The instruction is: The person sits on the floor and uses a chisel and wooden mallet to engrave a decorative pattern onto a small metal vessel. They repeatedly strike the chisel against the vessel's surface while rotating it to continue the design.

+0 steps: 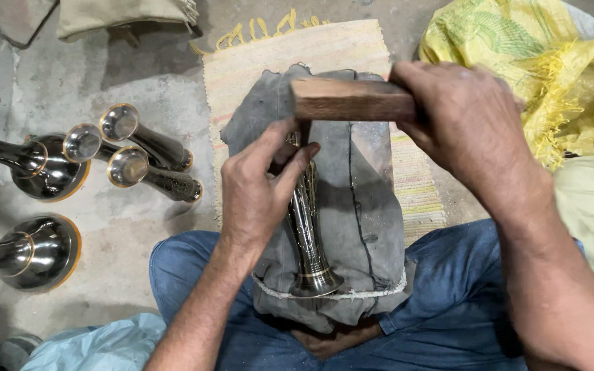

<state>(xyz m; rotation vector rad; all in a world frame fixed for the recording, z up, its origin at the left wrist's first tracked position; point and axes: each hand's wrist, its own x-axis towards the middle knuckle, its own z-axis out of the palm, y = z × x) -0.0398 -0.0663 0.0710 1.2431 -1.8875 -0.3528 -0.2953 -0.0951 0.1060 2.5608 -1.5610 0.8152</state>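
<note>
Seen from above, a person sits cross-legged in blue jeans with a folded grey cloth pad (366,206) across the lap. On the pad lies a dark engraved metal vase stem (309,240), its flared base pointing toward the person. The left hand (259,185) curls around the stem's upper end, fingers closed on it and pinning it to the pad. The right hand (469,127) is closed around one end of a wooden block (348,99), held level just above the stem's top. A striped woven mat (324,51) lies beneath. Several polished metal vase pieces (91,161) rest on the concrete floor to the left; a yellow sack (537,62) sits at upper right.
</note>
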